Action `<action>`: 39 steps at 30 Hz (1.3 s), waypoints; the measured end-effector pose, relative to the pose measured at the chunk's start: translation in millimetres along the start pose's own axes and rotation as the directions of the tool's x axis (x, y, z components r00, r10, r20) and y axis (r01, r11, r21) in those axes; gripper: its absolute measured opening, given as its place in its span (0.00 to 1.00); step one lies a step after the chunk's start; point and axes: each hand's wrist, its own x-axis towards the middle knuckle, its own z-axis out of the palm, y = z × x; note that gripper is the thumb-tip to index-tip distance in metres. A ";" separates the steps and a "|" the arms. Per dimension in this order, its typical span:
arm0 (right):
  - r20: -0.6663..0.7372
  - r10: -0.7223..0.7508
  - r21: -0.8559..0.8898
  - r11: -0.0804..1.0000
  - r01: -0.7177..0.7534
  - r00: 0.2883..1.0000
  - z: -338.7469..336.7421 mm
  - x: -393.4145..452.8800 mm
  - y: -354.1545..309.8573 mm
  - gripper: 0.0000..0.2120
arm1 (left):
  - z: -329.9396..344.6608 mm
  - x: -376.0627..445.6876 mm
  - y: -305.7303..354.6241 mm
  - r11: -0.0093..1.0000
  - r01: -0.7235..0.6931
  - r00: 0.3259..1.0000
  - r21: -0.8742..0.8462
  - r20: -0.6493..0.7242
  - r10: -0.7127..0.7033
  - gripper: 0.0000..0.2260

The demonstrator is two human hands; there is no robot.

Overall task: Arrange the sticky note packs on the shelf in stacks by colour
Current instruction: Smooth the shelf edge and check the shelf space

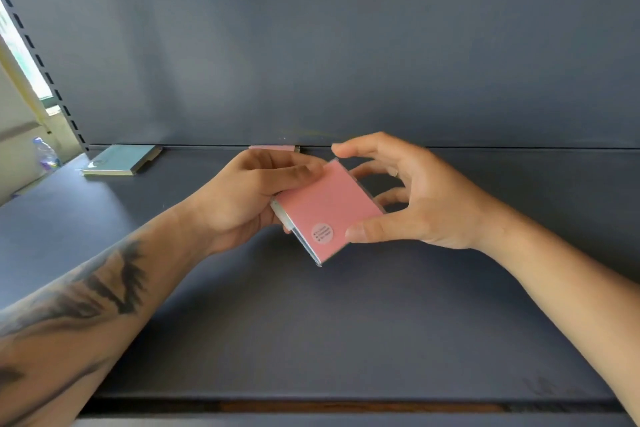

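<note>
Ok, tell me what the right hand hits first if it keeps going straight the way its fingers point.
The right hand points left, toward the pink sticky note pack that the left hand grips. Its thumb looks already at the pack's near edge; the fingers would probably meet the far edge first, though depth is unclear.

Grey shelf [311,322]: green pack [119,159], seemingly pink pack [273,148].

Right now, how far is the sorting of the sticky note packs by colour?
Early stage. Done: a blue-green pack lies at the shelf's back left, and a pink pack lies at the back centre, mostly hidden. In hand: the left hand holds another pink pack; the right hand touches it with open fingers. Left: setting it on the pink one.
</note>
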 end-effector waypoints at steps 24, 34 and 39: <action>-0.106 -0.052 -0.438 0.899 0.001 0.993 -1.4 5.1 24.2 0.26 | -15.8 -10.8 4.6 0.862 -0.086 0.986 0.499 -0.081 0.145 0.21; -0.148 0.156 -0.625 0.751 -0.215 0.977 12.1 19.1 35.3 0.26 | -41.1 -31.7 -19.9 0.175 0.022 0.996 0.984 -0.036 0.081 0.37; -0.153 0.101 -0.650 0.739 -0.178 0.983 27.1 3.3 21.0 0.26 | -40.9 -29.8 -24.8 0.155 0.016 0.995 0.988 -0.030 0.093 0.34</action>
